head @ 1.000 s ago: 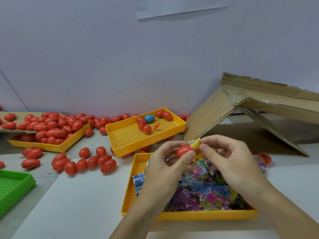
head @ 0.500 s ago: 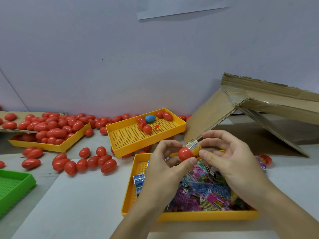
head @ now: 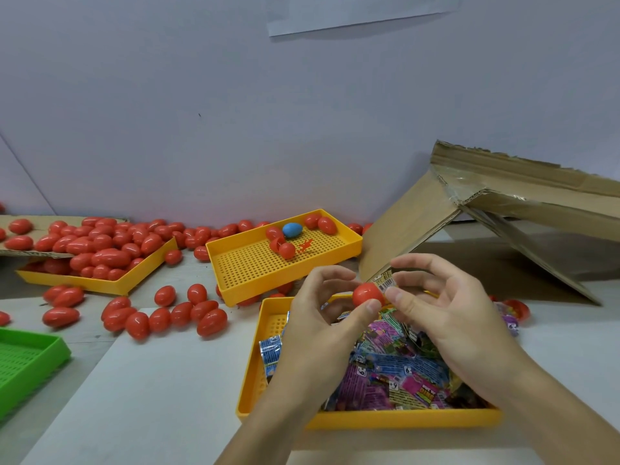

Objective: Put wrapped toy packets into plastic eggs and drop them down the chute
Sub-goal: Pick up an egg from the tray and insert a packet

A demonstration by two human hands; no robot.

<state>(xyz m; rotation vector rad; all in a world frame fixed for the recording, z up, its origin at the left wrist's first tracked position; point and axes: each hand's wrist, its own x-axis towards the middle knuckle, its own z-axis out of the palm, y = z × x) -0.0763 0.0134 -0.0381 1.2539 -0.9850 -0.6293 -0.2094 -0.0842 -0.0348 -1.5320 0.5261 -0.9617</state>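
My left hand (head: 322, 317) pinches a red egg half (head: 366, 294) between thumb and fingers, above the near yellow tray (head: 396, 422). A wrapped toy packet (head: 385, 282) sticks out of the egg half, and my right hand (head: 446, 310) pinches and presses it with thumb and forefinger. The tray below holds several colourful wrapped packets (head: 396, 374). The cardboard chute (head: 412, 219) slopes up just behind my hands, to the right.
A second yellow tray (head: 241, 273) behind holds a few red egg pieces and a blue egg (head: 292, 229). A third yellow tray (head: 100, 285) at left is heaped with red eggs; more lie loose (head: 181, 313) on the table. A green tray (head: 30, 357) sits at the left edge.
Both hands have shifted slightly forward with the egg half. The right hand's fingers have worked the packet further into the egg half; its upper fingers have spread out.
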